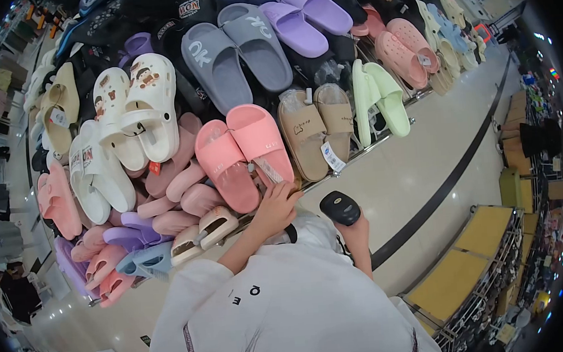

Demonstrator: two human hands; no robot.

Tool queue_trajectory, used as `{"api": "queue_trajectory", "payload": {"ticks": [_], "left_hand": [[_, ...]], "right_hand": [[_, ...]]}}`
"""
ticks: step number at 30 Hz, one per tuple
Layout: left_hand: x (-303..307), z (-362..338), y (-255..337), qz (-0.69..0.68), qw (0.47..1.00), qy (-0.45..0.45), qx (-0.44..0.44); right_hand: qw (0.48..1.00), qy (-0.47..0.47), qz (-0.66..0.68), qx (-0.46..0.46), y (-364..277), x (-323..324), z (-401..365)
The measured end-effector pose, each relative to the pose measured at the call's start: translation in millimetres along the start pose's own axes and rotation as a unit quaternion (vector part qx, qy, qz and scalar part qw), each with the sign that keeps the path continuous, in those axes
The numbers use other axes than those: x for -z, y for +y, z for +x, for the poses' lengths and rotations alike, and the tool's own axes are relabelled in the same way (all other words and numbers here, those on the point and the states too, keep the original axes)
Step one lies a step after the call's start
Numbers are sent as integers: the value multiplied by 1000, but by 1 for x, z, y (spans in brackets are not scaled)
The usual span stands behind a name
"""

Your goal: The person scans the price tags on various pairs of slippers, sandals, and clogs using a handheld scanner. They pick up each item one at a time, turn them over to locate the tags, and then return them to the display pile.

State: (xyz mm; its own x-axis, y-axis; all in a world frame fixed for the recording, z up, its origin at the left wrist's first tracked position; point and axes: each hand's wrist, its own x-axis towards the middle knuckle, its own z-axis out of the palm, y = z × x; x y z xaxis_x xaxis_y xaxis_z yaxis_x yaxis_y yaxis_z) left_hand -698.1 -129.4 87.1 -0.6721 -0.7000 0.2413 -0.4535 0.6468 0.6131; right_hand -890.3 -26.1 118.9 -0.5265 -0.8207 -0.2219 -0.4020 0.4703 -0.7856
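My left hand (275, 207) reaches to the front edge of a pair of pink slides (251, 122). Its fingers are closed at the lower end of a white tag (270, 171) hanging from the right slide. In my right hand (354, 231) is a black handheld barcode scanner (339, 208), held upright beside the rack. Just right of the pink slides are beige slides (304, 130) with a white tag (333, 157) of their own. Behind them lie grey slides (218, 67) with white lettering.
White clogs (150, 123), light green slides (389, 95), purple slides (306, 5) and salmon clogs (399, 56) crowd the rack. More pairs are stacked at its front left. A yellow-topped bench (457, 269) stands to the right across the tiled floor (421, 185).
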Motion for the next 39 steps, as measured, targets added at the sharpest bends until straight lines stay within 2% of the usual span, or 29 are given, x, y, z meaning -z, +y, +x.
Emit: {"api": "queue_trajectory", "payload": {"ticks": [2,4,10,19,21,22,23,24,25,27,29,31,33,35,36,38,39], "left_hand": [[-2,-3,-2,-3,1000,0,-5],[-4,-7,-2,-58,997,18,43],[10,-6,-3,-130,989,50,56],[-16,13,2,-240,967,0,90],[-29,22,8,-261,957,-13,127],[-44,27,8,-376,900,-2,219],[-59,30,5,-483,821,10,305],[-66,38,4,-500,807,27,313],[-72,43,4,-498,807,29,317],[-80,56,2,-482,786,12,388],[-98,68,-7,-478,781,-10,402],[-111,80,-7,-394,824,-21,406],[-122,90,-8,-358,835,13,417],[-117,104,-2,-351,797,15,492],[-118,108,-1,-352,792,23,498],[-119,109,-1,-275,821,31,499],[-118,109,2,-275,813,38,511]], "right_hand": [[1000,23,-5,-13,5,-7,-7],[999,41,3,-24,12,-12,-14],[998,50,14,-30,16,-24,-18],[997,51,41,-33,28,-6,5],[998,39,30,-32,28,2,17],[999,31,20,-31,28,6,25],[999,28,21,-31,28,11,32],[999,25,29,-17,28,16,41],[999,22,38,-2,29,21,50],[1000,-4,22,12,33,31,69],[999,-32,9,26,32,39,86],[996,-85,-27,21,22,49,101],[992,-114,-46,32,17,59,115],[986,-144,-71,47,18,65,131],[981,-166,-77,58,20,68,139],[972,-203,-88,72,25,71,155],[968,-217,-101,82,28,73,164]]}}
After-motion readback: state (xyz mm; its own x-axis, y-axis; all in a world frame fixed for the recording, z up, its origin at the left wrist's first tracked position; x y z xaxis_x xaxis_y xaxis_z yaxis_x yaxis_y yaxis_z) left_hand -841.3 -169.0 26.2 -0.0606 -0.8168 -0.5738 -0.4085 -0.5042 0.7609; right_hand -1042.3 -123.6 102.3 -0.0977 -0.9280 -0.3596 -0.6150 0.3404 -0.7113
